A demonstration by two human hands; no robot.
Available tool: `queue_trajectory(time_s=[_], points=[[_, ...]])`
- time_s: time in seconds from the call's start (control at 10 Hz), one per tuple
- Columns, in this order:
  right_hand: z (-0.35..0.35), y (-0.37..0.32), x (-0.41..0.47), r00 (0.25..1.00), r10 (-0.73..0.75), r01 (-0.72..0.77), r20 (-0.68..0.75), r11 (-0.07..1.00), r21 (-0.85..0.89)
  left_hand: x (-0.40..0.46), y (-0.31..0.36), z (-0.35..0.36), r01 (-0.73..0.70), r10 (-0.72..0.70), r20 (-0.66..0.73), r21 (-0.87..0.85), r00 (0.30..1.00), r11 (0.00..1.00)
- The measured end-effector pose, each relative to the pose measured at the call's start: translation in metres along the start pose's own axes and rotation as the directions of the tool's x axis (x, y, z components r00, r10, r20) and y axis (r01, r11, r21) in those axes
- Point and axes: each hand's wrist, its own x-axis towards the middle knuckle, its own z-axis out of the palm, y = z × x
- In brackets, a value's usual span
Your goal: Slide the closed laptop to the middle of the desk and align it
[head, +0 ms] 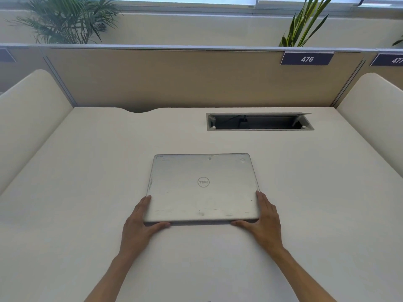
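Note:
A closed silver laptop lies flat on the white desk, near the middle, its edges roughly square with the desk. My left hand cups its near left corner, fingers along the left side and thumb along the front edge. My right hand holds the near right corner the same way, fingers against the right side, thumb at the front edge. Both hands rest on the desk surface.
An open cable tray is sunk into the desk behind the laptop, to the right. A beige partition with a label 476 closes the back. Cream side panels flank the desk. Plants stand beyond.

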Motion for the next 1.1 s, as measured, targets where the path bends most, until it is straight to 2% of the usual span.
queue_trajectory(time_s=[0.3,0.7,0.9,1.0,1.1], points=[[0.001,0.001,-0.002,0.998,-0.04,0.045,0.05,0.994,-0.103,-0.001,-0.002,0.0,0.001,-0.001,0.0,-0.002,1.0,1.0],[0.003,0.002,-0.006,0.997,-0.036,0.045,0.064,0.988,-0.145,-0.008,0.003,0.004,0.023,-0.023,0.005,0.028,1.0,0.999],[-0.001,-0.001,-0.004,0.997,-0.007,0.017,0.079,0.991,-0.131,-0.003,0.003,0.002,0.04,-0.04,0.051,-0.004,0.998,0.999],[-0.007,-0.003,0.004,0.989,-0.006,0.03,0.15,0.987,-0.16,0.004,0.008,-0.002,-0.005,0.004,0.074,0.017,0.997,1.0],[-0.017,-0.016,0.019,0.98,0.004,0.027,0.199,0.988,-0.152,0.021,0.028,-0.01,-0.076,0.074,0.033,0.054,0.997,0.996]])
